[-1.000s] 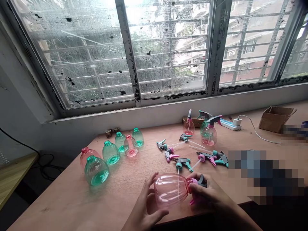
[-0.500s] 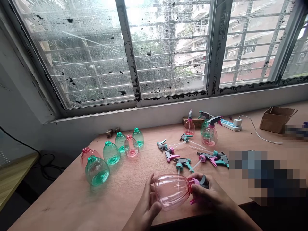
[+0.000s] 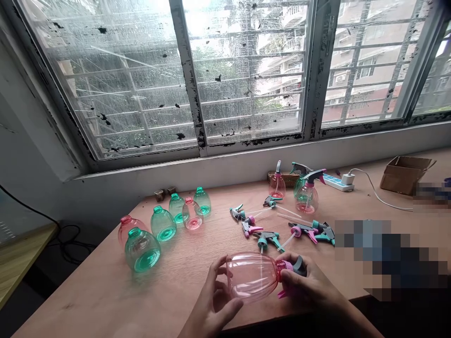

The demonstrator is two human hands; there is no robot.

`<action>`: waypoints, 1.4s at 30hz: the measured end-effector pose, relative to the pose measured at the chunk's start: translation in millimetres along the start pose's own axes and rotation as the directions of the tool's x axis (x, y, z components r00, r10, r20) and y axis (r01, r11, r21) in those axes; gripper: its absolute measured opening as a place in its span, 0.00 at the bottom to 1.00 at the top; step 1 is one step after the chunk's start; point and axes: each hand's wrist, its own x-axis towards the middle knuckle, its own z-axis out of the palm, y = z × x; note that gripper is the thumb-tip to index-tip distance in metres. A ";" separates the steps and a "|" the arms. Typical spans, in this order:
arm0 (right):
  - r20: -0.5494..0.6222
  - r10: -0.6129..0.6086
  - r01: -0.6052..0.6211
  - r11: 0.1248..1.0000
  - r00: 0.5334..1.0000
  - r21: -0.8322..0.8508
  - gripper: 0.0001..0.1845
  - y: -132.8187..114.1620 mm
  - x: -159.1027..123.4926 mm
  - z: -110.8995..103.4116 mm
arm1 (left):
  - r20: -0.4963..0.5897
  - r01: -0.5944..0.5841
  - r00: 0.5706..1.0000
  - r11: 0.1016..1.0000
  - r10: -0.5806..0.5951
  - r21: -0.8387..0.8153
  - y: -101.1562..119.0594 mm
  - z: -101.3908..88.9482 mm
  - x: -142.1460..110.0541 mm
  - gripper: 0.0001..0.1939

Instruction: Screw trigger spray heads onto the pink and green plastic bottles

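While, in the head view, the right hand (image 3: 312, 280) stays clamped on the pink-collared spray head (image 3: 287, 266), the left hand (image 3: 214, 305) has shifted its thumb forward, loosely cupping the translucent red bottle (image 3: 252, 277) between them. That suggests re-gripping.

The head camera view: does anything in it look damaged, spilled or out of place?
The window frame looks worn: dark patches mottle its grey bars, and dark spots mark the glass. No spill shows on the table; some spray heads simply lie loose there.
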 end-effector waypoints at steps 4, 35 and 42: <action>0.000 -0.013 0.013 1.000 1.000 0.003 0.21 1.4 1.3 -0.5 | -0.013 -0.110 0.994 0.994 0.110 0.018 -7.4 -0.1 1.7 0.40; -0.052 -0.044 0.044 0.999 0.998 -0.017 0.23 -0.6 1.0 -1.6 | 0.106 0.001 0.994 1.000 0.002 -0.024 -3.1 -4.2 -0.3 0.45; -0.063 -0.050 0.048 0.999 0.997 -0.023 0.23 -3.4 0.4 1.4 | 0.094 -0.100 0.991 0.995 0.097 0.026 -16.4 -4.0 1.2 0.46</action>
